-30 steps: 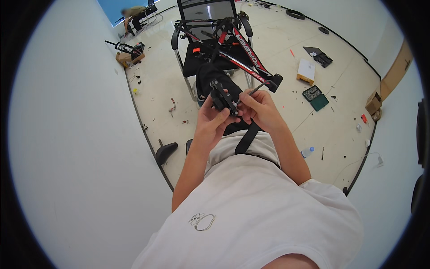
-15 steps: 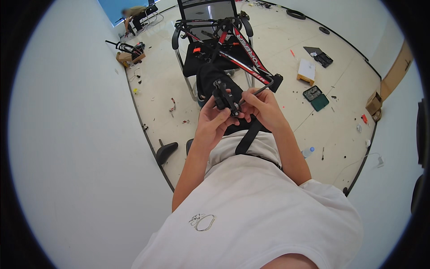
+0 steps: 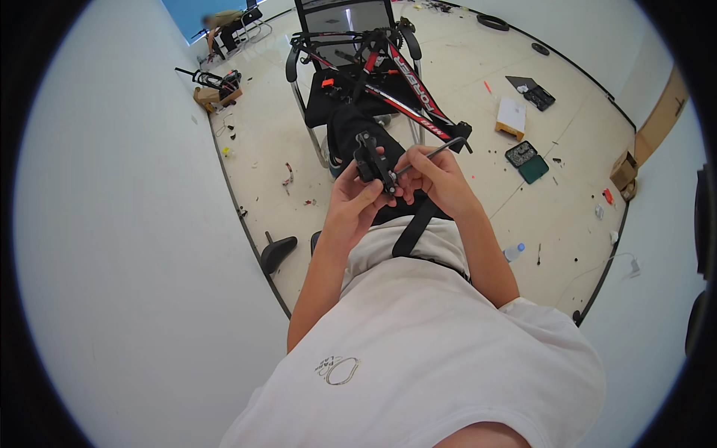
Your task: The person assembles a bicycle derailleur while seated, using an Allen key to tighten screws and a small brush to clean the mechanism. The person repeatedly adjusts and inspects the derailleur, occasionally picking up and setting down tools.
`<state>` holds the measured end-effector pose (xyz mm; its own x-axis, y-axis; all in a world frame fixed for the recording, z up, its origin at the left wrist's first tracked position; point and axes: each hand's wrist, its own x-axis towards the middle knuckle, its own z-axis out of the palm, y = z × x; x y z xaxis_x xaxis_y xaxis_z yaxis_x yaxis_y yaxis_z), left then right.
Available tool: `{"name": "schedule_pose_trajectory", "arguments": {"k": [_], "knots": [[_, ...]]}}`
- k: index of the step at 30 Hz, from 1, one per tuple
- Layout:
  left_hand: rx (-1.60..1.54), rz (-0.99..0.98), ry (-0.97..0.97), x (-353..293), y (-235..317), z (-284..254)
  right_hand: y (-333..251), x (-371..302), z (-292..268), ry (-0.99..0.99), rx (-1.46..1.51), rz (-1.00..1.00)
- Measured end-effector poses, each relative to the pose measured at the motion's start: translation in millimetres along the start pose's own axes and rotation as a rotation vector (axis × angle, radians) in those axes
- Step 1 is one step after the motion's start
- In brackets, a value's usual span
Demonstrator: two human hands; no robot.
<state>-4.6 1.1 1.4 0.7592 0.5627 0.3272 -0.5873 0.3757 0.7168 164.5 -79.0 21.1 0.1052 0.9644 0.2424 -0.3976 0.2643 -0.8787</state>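
My left hand (image 3: 352,205) is closed around a black jointed bicycle part (image 3: 371,160), thumb on its lower end. Whether it is a derailleur or a brake caliper I cannot make out. Pinched in my right hand (image 3: 439,183) is a grey L-shaped hex key (image 3: 447,146). One end of the key meets the lower end of the black part, near a small silvery bolt (image 3: 393,176); how deep it sits is hidden. The key's bent end sticks out past my right fingers, its tip pointing down to the right. Both hands are close together above my lap.
Ahead, a red and black bicycle frame (image 3: 407,82) lies across a black armchair (image 3: 317,110). At right on the floor are an open green case (image 3: 533,170), a black case (image 3: 539,97) and a bottle (image 3: 514,252). A bicycle saddle (image 3: 278,254) lies by the left wall. Another person (image 3: 222,24) is far left.
The hex key has turned in my right fingers, so its bent end now points down to the right. My right hand has shifted slightly left; my left hand and the black part barely move.
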Motion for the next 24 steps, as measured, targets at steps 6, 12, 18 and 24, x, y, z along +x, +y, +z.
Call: {"name": "schedule_pose_trajectory", "arguments": {"k": [6, 12, 18, 24], "knots": [[0.002, -0.004, -0.007, -0.6, -0.3, 0.7, -1.4, 0.2, -3.4, -0.029, -0.069, 0.012], [0.002, 0.002, -0.001, 1.1, 0.1, -0.3, 4.0, 1.7, -2.8, -0.021, -0.022, -0.034], [0.005, 0.012, -0.005, -0.2, 1.4, -1.1, 10.4, 1.5, -6.9, -0.047, 0.034, -0.066], [-0.004, 0.003, -0.009, -0.4, 1.1, -4.8, 10.4, 2.0, -6.8, -0.072, 0.031, -0.122]]}}
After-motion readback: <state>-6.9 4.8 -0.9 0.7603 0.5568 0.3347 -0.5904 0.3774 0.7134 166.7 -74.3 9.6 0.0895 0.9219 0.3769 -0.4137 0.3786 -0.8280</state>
